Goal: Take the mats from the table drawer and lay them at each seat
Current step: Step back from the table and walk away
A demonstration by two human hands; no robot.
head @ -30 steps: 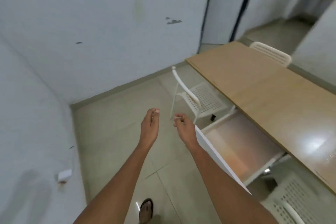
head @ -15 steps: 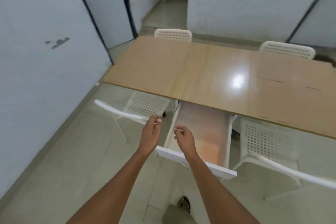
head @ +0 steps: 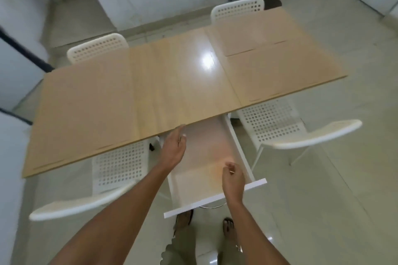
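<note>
Two hands reach over the open drawer (head: pixel 206 161), which is pulled out from under the near edge of the worktop (head: pixel 150 92). Your left hand (head: pixel 173 148) is stretched forward above the drawer's left side, fingers straight and close together, fingertips at the worktop's edge; it holds nothing. Your right hand (head: pixel 232 178) hovers above the drawer's near right corner, just behind the white drawer front (head: pixel 193 206), fingers curled inward; whether it pinches anything, you cannot tell.

Mats: a pale, translucent sheet (head: pixel 204 157) lines the drawer bottom, possibly a mat; blur prevents confirmation. Faint rectangular outlines on the worktop suggest thin wood-toned mats already lying at seats: far right (head: pixel 254 36), near right (head: pixel 286 75) and near left (head: pixel 75 131). Edges are hard to separate from the surface.

Four white perforated chairs stand at the worktop: near left (head: pixel 90 187), near right (head: pixel 286 127), far left (head: pixel 97 47), far right (head: pixel 239 7). Your feet in sandals (head: pixel 228 225) stand on the tiled floor (head: pixel 333 200) below the drawer front.
</note>
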